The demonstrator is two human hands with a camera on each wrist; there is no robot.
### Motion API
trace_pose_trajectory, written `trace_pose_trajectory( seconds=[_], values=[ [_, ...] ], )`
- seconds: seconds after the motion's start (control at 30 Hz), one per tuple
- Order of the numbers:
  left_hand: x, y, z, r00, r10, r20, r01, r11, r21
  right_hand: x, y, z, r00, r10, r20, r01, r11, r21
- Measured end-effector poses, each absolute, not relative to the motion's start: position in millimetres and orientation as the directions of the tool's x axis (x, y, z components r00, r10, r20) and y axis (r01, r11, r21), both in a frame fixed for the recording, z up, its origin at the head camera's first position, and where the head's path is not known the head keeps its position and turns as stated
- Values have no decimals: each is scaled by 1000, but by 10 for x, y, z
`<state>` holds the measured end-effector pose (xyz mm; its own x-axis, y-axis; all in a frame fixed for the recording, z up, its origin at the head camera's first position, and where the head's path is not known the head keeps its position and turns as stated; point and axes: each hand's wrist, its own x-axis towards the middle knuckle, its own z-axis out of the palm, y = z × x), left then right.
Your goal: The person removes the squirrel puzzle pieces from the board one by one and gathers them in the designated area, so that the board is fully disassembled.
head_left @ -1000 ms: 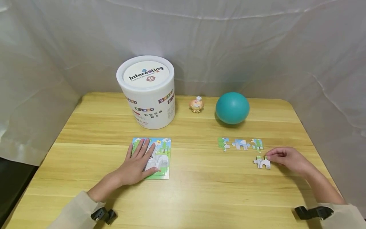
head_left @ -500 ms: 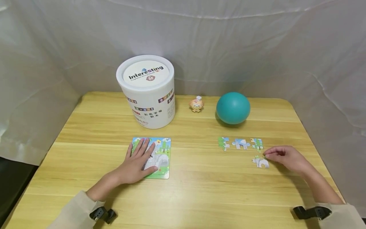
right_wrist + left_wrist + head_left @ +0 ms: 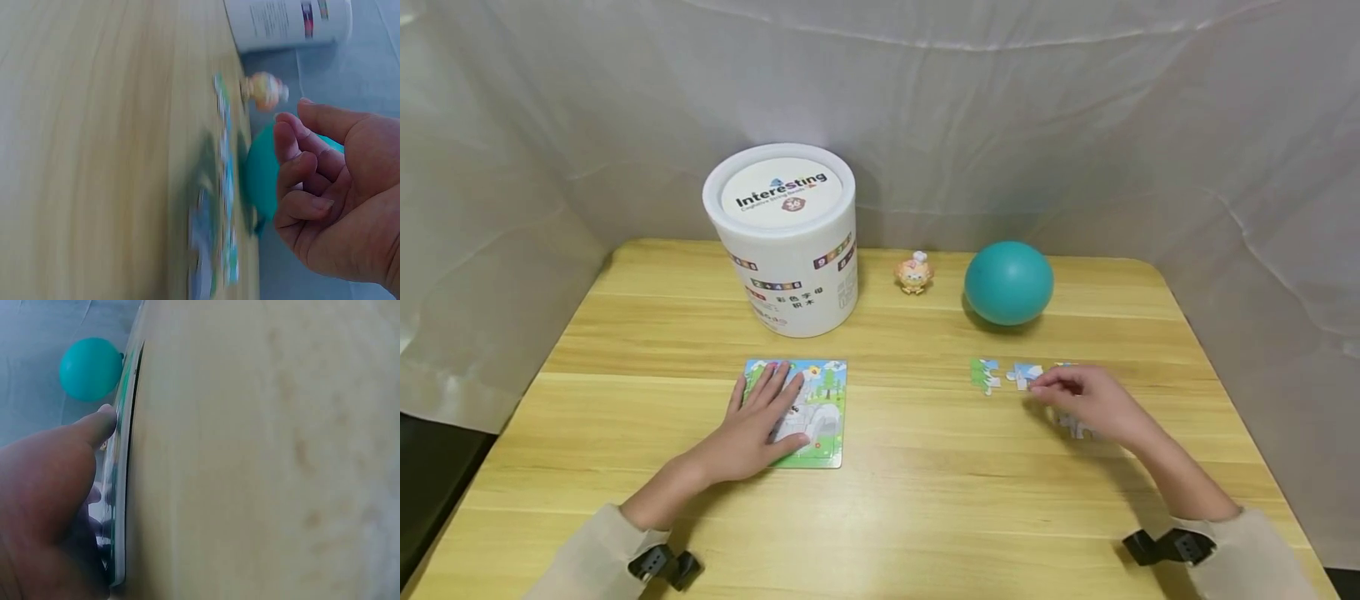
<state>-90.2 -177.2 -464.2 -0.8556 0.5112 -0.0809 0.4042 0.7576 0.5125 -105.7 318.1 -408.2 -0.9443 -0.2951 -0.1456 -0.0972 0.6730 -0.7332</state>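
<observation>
My left hand (image 3: 750,429) lies flat with spread fingers on a square picture puzzle (image 3: 829,425) in the head view; the left wrist view shows its thumb on the puzzle board (image 3: 120,487). Over the loose jigsaw pieces hovers my right hand (image 3: 1093,404), fingers loosely bent and nothing between them in the right wrist view. Near its fingertips is a blue-and-white jigsaw piece (image 3: 1022,375). A green jigsaw piece (image 3: 982,377) lies further left. Partly hidden by the hand are a grey jigsaw piece (image 3: 1075,427) and another piece behind it.
A white lidded tub (image 3: 797,250) stands at the back left of the wooden table (image 3: 925,517). Right of it are a small orange figurine (image 3: 913,273) and a teal balloon (image 3: 1009,283). Grey cloth (image 3: 1000,125) hangs behind the table.
My right hand first shifted the grey piece slightly up and left, then let it go and moved left above the pieces. The left hand stays on the puzzle.
</observation>
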Motion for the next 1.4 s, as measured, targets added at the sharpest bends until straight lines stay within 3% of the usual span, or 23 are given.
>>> trace_pose_trajectory(
  seconds=[0.37, 0.83, 1.4],
  values=[
    [-998, -1869, -4475, -878, 474, -64, 330, 698, 636, -1255, 2421, -4069, -887, -448, -109, -211, 605, -768],
    [-887, -2086, -4441, -883, 449, -133, 341, 811, 474, -1411, 1335, -4162, -796, -585, -153, -229, 526, -819],
    [-882, -2053, -4544, -871, 461, -170, 358, 833, 421, -1534, 504, -4390, -789, -604, -114, -320, 561, -763]
  ],
)
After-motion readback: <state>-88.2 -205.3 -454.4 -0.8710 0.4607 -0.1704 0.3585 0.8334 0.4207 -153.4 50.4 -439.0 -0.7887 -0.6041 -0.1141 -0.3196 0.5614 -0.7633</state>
